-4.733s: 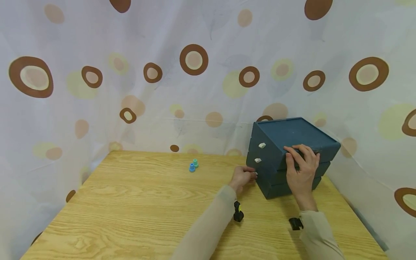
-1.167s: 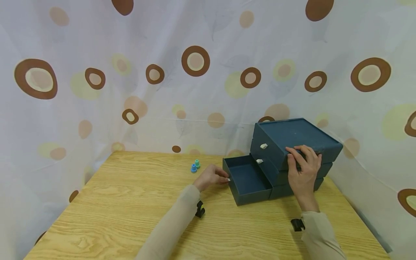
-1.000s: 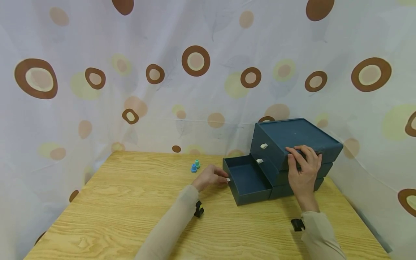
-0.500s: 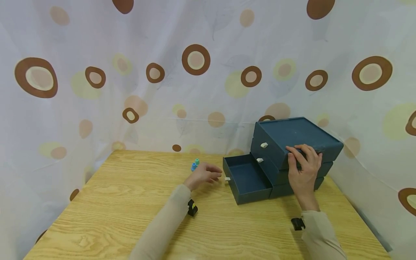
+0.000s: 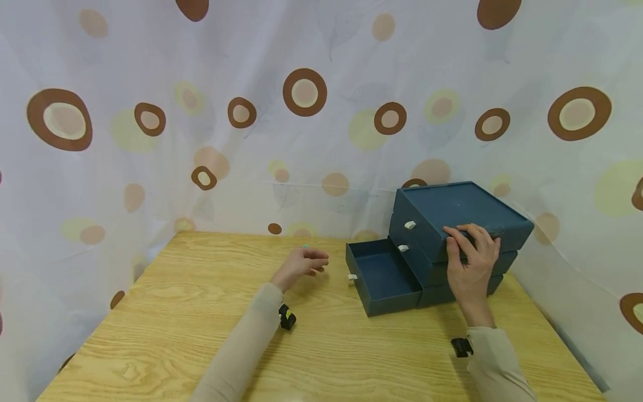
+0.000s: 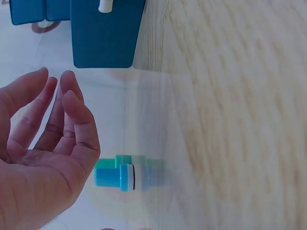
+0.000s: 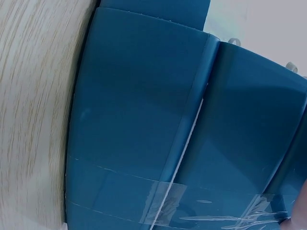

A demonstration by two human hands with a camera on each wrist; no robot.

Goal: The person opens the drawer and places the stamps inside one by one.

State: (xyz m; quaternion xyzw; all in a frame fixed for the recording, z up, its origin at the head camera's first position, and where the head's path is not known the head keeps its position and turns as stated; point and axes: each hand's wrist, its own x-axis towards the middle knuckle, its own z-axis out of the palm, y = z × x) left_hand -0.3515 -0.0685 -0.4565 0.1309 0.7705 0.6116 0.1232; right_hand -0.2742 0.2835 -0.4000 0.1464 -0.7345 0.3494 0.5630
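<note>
A dark blue three-drawer unit [image 5: 452, 204] stands at the table's back right. Its bottom drawer [image 5: 384, 272] is pulled out to the left and shows nothing inside; a small white knob [image 5: 352, 277] sticks out of its front. My right hand [image 5: 469, 259] rests on the unit's near side, fingertips at the top edge; the right wrist view shows only that blue side [image 7: 144, 96]. My left hand [image 5: 303, 263] hovers open left of the drawer, holding nothing. Just beyond its fingers [image 6: 72, 110] lie a small blue piece [image 6: 112, 176] and a green piece [image 6: 123, 160], hidden in the head view.
The wooden table [image 5: 201, 312] stretches bare to the left and front. A white curtain with brown rings [image 5: 301, 92] hangs close behind and on both sides. The two upper drawers, each with a white knob [image 5: 409, 225], are pushed in.
The bottom drawer was pulled out by my left hand. That hand then let go of the knob and moved left, over the blue and green pieces. My right hand stayed put.
</note>
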